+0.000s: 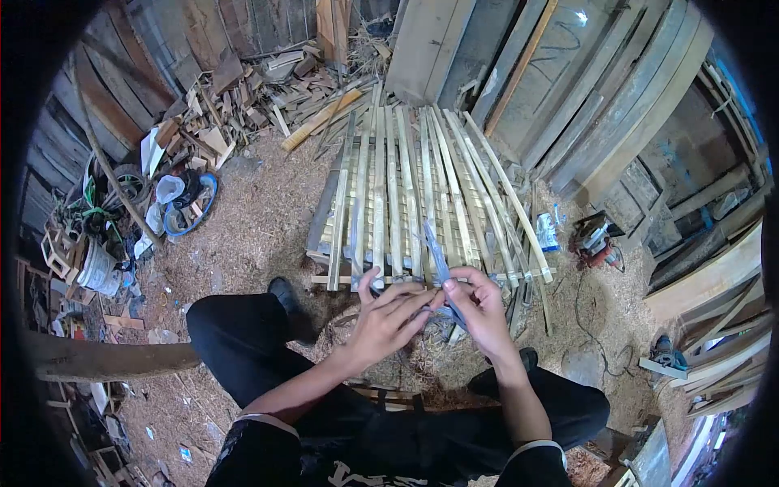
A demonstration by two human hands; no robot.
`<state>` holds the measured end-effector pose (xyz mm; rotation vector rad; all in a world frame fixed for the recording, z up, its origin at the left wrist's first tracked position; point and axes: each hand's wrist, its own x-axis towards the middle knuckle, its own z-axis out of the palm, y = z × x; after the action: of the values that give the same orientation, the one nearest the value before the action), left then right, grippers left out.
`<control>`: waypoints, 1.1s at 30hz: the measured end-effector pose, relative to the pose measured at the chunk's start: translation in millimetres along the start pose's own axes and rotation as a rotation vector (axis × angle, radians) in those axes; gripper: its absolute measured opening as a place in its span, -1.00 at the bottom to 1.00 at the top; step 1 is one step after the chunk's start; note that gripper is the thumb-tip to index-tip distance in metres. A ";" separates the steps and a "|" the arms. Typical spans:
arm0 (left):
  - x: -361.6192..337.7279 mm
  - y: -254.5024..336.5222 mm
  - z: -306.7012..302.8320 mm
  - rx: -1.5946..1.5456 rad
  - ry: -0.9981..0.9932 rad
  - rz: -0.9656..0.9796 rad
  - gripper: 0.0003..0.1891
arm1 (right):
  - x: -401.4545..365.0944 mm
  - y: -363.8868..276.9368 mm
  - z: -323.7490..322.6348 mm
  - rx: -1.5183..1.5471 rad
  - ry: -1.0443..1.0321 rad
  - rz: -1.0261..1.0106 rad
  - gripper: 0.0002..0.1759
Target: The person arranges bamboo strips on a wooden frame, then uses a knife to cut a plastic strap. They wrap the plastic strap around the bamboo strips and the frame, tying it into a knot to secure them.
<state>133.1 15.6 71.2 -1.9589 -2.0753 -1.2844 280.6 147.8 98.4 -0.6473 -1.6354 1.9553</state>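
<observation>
My right hand (pixel 480 308) pinches a grey strip (pixel 436 253), whose upper end points up and away over the slats. To its left, my left hand (pixel 389 316) has its fingers stretched toward my right hand, thumb raised and apart. Its fingertips come close to the strip; whether they touch it is hidden. Just beyond both hands lies a row of long, pale wooden slats (pixel 379 195), side by side and fanning slightly outward. Their near ends meet a crosswise strip (pixel 331 279). More grey strip shows among the near ends.
Scrap wood (pixel 243 93) is heaped at the back left. A blue basin (pixel 195 207) and white bucket (pixel 99 272) stand left. A red power tool (pixel 600 252) with a cord lies right. Boards (pixel 625 97) lean along the right wall. Shavings cover the floor.
</observation>
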 end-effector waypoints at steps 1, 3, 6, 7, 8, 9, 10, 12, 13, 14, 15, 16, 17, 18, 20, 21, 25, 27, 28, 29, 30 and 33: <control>-1.5 -1.6 1.2 -0.046 -0.028 0.019 -0.63 | -1.0 0.3 0.6 -0.038 0.012 -0.023 -0.78; -3.4 -5.4 3.4 -0.089 -0.052 0.036 -0.65 | -1.2 1.6 -1.7 -0.095 0.064 -0.015 -0.78; -5.8 -9.1 1.9 -0.035 -0.048 0.123 -0.68 | -0.7 4.6 -10.3 -0.210 0.200 -0.051 -0.79; -4.6 -10.2 -2.2 -0.009 -0.061 0.123 -0.73 | 0.0 4.0 -15.0 -0.273 0.282 -0.098 -0.79; -3.5 -12.6 -6.0 0.015 -0.075 0.122 -0.79 | 0.4 1.8 -20.5 -0.274 0.279 -0.099 -0.79; -3.5 -18.6 -8.9 0.015 -0.073 0.121 -0.79 | 0.4 -1.4 -26.6 -0.335 0.317 -0.103 -0.80; -3.6 -27.0 -11.9 -0.015 -0.055 0.104 -0.82 | 0.0 -3.7 -33.2 -0.396 0.357 -0.107 -0.80; 1.9 -38.7 -24.3 -0.046 -0.037 0.089 -0.85 | -1.7 -5.3 -42.8 -0.480 0.351 -0.136 -0.83; 9.3 -40.2 -36.7 0.048 0.002 0.113 -0.88 | -4.4 -11.1 -43.3 -0.651 0.323 -0.088 -0.85; 13.8 -44.9 -46.6 0.143 0.042 0.136 -0.91 | -6.2 -16.6 -43.9 -0.821 0.292 -0.040 -0.86; 12.4 -54.2 -53.5 0.174 0.062 0.070 -0.86 | -7.9 -20.9 -44.0 -0.818 0.290 -0.039 -0.86; 10.0 -67.1 -61.5 0.244 0.107 0.037 -0.88 | -9.2 -24.6 -43.8 -0.912 0.311 -0.028 -0.87; 8.2 -80.4 -68.6 0.313 0.155 0.003 -0.90 | -9.5 -26.2 -45.2 -1.007 0.329 -0.017 -0.88; 8.7 -90.4 -73.2 0.318 0.310 -0.043 -0.92 | -9.8 -25.3 -50.6 -1.007 0.326 -0.016 -0.88; 10.2 -90.5 -95.4 0.383 0.355 -0.285 -0.93 | -11.0 -23.8 -64.4 -1.134 0.265 -0.200 -0.89; 12.4 -88.2 -96.8 0.382 0.356 -0.283 -0.93 | -13.7 -26.2 -66.3 -1.093 0.206 -0.167 -0.85; 13.5 -76.7 -88.6 0.333 0.328 -0.121 -0.90 | -14.2 -18.5 -61.9 -1.098 -0.078 -0.135 -0.75; 16.7 -68.1 -81.7 0.181 0.291 -0.070 -0.84 | -14.1 -22.0 -48.2 -1.180 -0.088 -0.139 -0.71; 19.4 -61.0 -79.4 0.181 0.290 -0.071 -0.84 | -13.4 -22.9 -42.0 -1.262 -0.097 -0.144 -0.66; 21.4 -51.6 -77.8 0.113 0.245 -0.041 -0.83 | -14.3 -20.3 -38.9 -1.287 -0.111 -0.159 -0.56; 21.7 -45.3 -76.1 0.046 0.198 -0.010 -0.82 | -13.0 -21.1 -31.6 -1.285 -0.110 -0.157 -0.56; 18.3 -34.9 -65.0 -0.065 0.116 -0.004 -0.73 | -8.0 -37.1 1.3 -1.115 0.020 -0.404 -0.52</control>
<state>67.1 -0.9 105.1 -1.8568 -2.0101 -1.4470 288.7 147.2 135.5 -0.6134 -2.5336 0.6330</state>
